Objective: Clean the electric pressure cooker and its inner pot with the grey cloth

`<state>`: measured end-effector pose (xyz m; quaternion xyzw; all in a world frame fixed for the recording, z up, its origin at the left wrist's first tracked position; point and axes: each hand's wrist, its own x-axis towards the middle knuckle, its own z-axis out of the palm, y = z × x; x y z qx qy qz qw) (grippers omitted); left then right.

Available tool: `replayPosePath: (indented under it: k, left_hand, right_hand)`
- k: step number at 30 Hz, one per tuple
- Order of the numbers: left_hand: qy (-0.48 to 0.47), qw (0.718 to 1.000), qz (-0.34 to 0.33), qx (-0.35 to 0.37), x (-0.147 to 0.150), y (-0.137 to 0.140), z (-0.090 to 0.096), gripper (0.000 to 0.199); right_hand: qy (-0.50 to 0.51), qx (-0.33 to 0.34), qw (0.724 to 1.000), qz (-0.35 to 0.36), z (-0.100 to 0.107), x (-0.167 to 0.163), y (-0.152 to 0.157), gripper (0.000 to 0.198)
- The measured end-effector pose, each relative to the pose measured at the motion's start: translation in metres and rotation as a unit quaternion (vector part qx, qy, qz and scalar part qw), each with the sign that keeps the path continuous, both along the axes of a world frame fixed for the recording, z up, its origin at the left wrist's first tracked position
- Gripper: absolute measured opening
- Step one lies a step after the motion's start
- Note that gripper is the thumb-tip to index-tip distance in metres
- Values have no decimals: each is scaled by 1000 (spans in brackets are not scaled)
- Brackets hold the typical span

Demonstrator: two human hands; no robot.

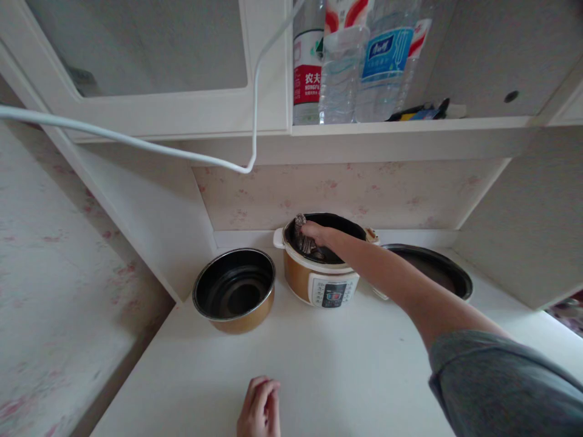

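My right hand (pixel 314 232) reaches into the open electric cooker (pixel 298 279), its fingers closed on a dark patterned cloth (pixel 304 244). The cloth lies against the left inner side of the cooker's dark cavity. On the cooker's white front is a control panel (pixel 334 292). To the left stands a round inner pot (pixel 234 325), gold outside and black inside, with nothing in it. My left hand (pixel 259 408) rests low over the white counter near the bottom edge, fingers curled together. Whether anything is in it does not show.
A dark round pan or lid (pixel 437 267) lies right of the cooker, partly behind my forearm. Overhead, a cabinet shelf (pixel 410 124) holds several plastic bottles (pixel 344 79). A white cable (pixel 182 155) hangs across the upper left. Side panels flank the white counter (pixel 319 358).
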<state>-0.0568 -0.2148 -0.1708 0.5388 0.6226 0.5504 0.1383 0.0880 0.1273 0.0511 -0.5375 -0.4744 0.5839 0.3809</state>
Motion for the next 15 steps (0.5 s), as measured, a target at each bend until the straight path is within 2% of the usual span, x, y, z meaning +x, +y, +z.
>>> replayPosePath:
  k: [3,6,8,11,13,15]
  left_hand:
    - [17,1000,-5,7,2,0,0,40]
    - [31,999,-12,9,4,1,-1,39]
    - [43,999,-13,12,4,1,-2,39]
    - [66,998,-10,15,5,1,-4,37]
    - [77,997,-2,16,5,1,-5,37]
    - [82,996,10,14,5,2,-5,38]
  right_hand:
    - [-49,-63,992,100,4,8,-11,4]
    - [-82,-87,975,186,15,26,-21,14]
    - [-128,-100,954,251,25,42,-27,22]
    - [-212,-124,907,341,40,64,-34,36]
    - [-242,-141,883,376,46,77,-36,45]
    - [-251,-162,871,390,48,87,-34,50]
